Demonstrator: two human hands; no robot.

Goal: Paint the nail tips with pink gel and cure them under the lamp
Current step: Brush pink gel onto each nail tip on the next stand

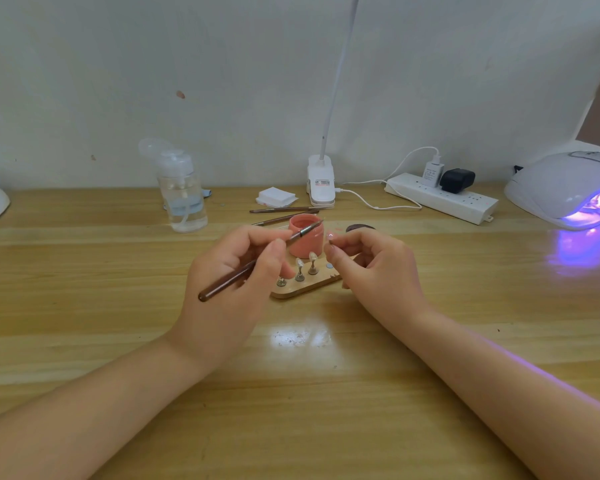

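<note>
My left hand grips a brown-handled brush, its bristle end over the open pink gel jar. My right hand pinches a small nail tip between thumb and forefinger, just right of the jar. Between my hands lies a wooden holder with nail tips standing on metal stands; part of it is hidden behind my fingers. The curing lamp sits at the far right, glowing purple.
Two spare brushes lie behind the jar, and a dark lid lies next to it. A clear pump bottle, a pad stack, a clip lamp base and a power strip line the back wall.
</note>
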